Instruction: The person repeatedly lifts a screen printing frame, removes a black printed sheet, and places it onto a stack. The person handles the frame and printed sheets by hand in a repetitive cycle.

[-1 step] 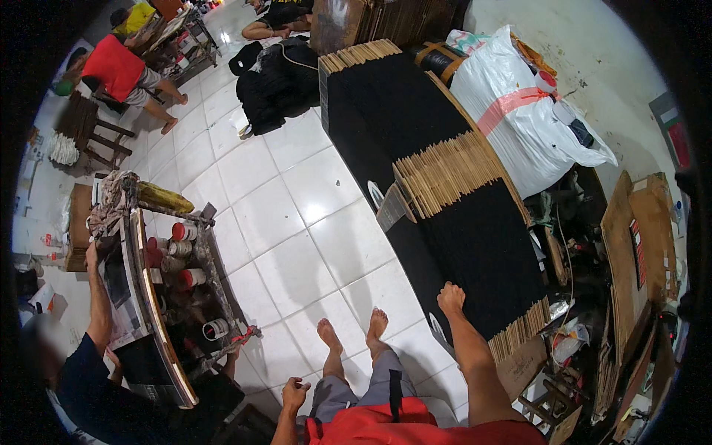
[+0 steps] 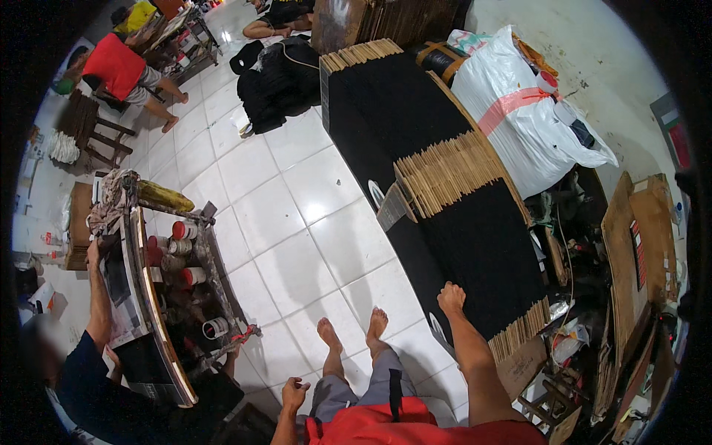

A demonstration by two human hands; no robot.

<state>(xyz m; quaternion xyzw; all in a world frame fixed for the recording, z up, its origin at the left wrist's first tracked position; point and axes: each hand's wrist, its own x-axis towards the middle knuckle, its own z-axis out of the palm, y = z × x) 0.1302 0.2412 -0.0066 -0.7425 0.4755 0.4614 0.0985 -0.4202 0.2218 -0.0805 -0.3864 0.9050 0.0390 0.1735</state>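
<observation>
A long row of thin boards covered in black fabric [image 2: 482, 241] is packed tightly on edge to my right, with bare brown board ends [image 2: 445, 172] showing between the black stretches. My right hand [image 2: 451, 298] is closed in a fist against the near left edge of this row. Its fingertips are hidden, so I cannot make out what is in its grip. My left hand [image 2: 294, 391] hangs beside my left thigh, fingers loosely curled and somewhat apart, with nothing visible in it.
A worn work stand [image 2: 148, 297] holds paint-smeared tubs [image 2: 183, 231] at left, where a co-worker's arm [image 2: 100, 297] rests. White floor tiles [image 2: 282, 222] lie ahead. Black cloth [image 2: 274, 93] is heaped farther off. A white sack [image 2: 512, 126] and cardboard sheets [image 2: 627, 237] stand at right.
</observation>
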